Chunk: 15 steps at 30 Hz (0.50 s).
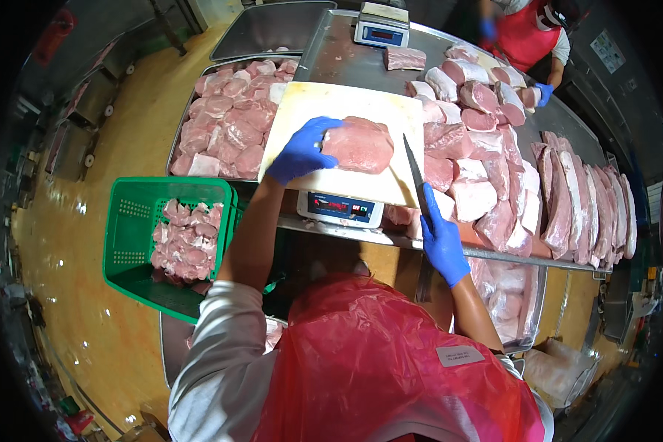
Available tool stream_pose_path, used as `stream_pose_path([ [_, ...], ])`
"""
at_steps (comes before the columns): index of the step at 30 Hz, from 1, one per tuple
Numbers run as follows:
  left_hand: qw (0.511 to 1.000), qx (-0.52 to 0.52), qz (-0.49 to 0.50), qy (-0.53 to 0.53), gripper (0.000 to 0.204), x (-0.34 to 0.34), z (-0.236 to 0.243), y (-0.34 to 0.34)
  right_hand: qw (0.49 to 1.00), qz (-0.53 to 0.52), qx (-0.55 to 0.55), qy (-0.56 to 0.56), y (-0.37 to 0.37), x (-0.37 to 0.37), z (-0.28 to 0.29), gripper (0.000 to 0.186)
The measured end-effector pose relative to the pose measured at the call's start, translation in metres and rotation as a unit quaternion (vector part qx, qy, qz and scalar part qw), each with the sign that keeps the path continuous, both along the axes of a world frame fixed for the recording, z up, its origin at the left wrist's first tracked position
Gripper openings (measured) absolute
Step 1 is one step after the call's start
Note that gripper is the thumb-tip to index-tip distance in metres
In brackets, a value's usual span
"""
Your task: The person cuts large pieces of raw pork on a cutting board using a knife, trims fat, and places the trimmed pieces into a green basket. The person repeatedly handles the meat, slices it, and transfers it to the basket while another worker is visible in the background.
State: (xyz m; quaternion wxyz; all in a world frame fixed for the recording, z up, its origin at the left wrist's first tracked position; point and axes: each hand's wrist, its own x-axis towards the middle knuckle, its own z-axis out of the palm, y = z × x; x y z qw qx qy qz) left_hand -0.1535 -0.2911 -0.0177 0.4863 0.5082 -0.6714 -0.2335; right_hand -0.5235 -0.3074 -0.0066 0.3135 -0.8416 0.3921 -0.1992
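My left hand (302, 149), in a blue glove, grips the left end of a pale pink piece of pork (362, 146). That piece lies on a white cutting board (302, 99), which rests over a digital scale (339, 208) with a lit red display. In my right hand (443, 247), also gloved in blue, is a long knife (412, 163). Its handle is wrapped by my fingers, and the blade points away from me along the board's right edge, apart from the pork.
Left of the board stands a metal tray of pork pieces (221, 121); nearer is a green crate (129, 247) with smaller trimmings. Pork chunks (486, 140) and long loins (589, 199) cover the steel table's right side. A second scale (381, 33) and a co-worker (527, 37) are across it.
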Motion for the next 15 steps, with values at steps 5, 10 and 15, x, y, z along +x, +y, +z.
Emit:
stream_pose_path([
  [5,0.962,0.004,0.267,0.054,0.017,-0.032,-0.037,0.012,0.999,0.035,0.032,0.018,0.005,0.036,0.007,0.073],
  [10,0.944,0.07,0.244,0.212,0.011,-0.034,-0.049,0.007,0.993,0.077,0.093,-0.015,-0.009,0.122,0.035,0.071],
  [15,0.929,0.074,0.276,0.234,0.014,-0.064,-0.04,0.018,0.983,0.057,0.171,0.032,-0.043,0.177,0.034,0.069],
])
